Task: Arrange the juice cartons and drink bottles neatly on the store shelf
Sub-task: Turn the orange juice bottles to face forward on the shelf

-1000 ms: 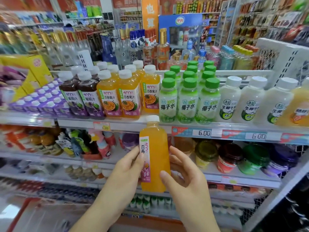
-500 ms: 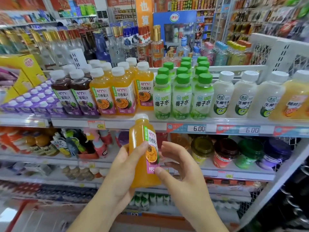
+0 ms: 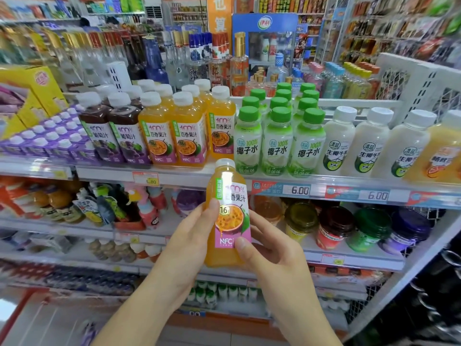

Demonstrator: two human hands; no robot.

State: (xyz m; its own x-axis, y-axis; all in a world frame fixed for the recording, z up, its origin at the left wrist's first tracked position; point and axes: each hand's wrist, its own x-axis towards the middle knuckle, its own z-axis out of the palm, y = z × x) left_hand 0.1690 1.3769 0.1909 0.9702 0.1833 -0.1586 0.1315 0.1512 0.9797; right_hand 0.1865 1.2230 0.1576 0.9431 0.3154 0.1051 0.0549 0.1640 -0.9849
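Passion-fruit juice bottle [image 3: 225, 216] upright, gripped between both hands [image 3: 189, 248], thumbs on label.

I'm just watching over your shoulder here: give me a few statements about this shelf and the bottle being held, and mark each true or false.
1. Both hands hold the orange juice bottle. True: left hand, right hand.
2. Its label faces the camera. True.
3. The held bottle has a green cap. False: white.
4. The coconut water bottles stand left of the grape juice bottles. False: right.
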